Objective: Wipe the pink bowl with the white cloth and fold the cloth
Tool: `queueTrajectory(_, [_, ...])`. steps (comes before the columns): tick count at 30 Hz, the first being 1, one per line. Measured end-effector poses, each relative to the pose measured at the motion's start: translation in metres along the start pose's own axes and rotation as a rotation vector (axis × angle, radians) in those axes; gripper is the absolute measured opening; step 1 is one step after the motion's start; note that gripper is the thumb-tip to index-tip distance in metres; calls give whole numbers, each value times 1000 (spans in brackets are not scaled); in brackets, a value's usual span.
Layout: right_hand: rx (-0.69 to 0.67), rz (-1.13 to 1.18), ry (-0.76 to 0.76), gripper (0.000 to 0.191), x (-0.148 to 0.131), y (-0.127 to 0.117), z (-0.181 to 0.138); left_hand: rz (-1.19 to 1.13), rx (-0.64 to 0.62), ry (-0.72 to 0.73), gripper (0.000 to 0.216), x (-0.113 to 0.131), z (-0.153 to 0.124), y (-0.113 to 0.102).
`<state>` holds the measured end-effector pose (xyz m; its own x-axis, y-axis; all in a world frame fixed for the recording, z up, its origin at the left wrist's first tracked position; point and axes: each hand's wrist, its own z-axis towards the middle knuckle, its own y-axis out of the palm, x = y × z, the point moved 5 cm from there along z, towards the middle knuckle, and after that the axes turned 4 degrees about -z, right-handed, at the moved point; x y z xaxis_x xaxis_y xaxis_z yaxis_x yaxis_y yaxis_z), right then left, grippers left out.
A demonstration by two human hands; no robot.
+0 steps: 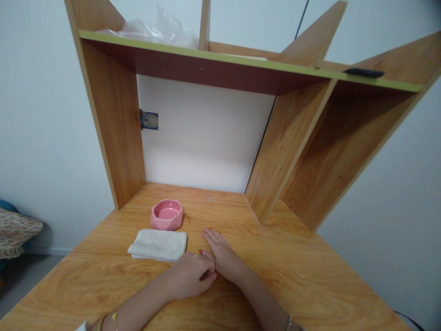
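On the wooden desktop [292, 276], my right hand [222, 255] lies palm down with its fingers stretched forward. Its thumb points left, against my left hand. My left hand [195, 276] is curled, its knuckles and fingertips touching the base of the right hand; no object shows in it. Just beyond the left hand lies a folded white cloth [158, 244]. Behind the cloth stands a pink faceted ashtray [166, 223], with nothing seen inside its bowl.
A wooden shelf unit [275, 151] rises from the back of the desk. Crumpled clear plastic [158, 32] and a dark object [364, 72] rest on its upper shelf. A socket hole [150, 121] shows in the white back panel. Patterned fabric [17, 232] is at far left.
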<state>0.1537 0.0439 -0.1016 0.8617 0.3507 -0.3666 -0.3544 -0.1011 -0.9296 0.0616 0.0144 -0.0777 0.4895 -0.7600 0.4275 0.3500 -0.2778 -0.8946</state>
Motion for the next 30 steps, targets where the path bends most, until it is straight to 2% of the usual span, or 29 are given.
queueTrajectory(9, [-5,-23,6,57,-3,-2,0,24,-30,-49,20,-2,1,2])
queueTrajectory(30, [-17,10,6,60,0,-2,1,21,-45,-51,20,0,1,-1])
